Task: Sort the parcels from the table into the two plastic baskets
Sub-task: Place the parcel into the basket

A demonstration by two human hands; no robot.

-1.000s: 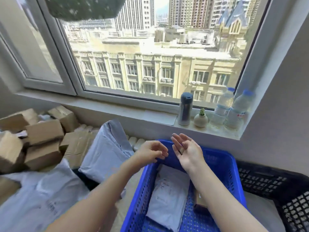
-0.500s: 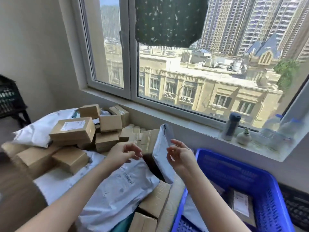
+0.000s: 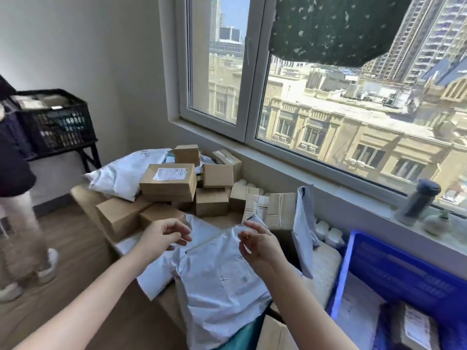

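Far left of the frame: another person's legs (image 3: 22,223) are standing on the wood floor, blurred; a black crate (image 3: 54,122) is sitting on a stand behind them. Centre left: brown cardboard parcels (image 3: 168,183) are lying heaped under the window, the top box showing a white label, a white poly bag (image 3: 121,175) beside them. Lower centre: a crumpled pale grey mailer (image 3: 217,274) is lying flat on the table. The left hand (image 3: 164,236) is hovering above it, fingers loosely curled, holding nothing. The right hand (image 3: 257,245) is doing likewise, fingers relaxed, empty. Lower right: the blue basket (image 3: 404,271) is holding a labelled parcel.
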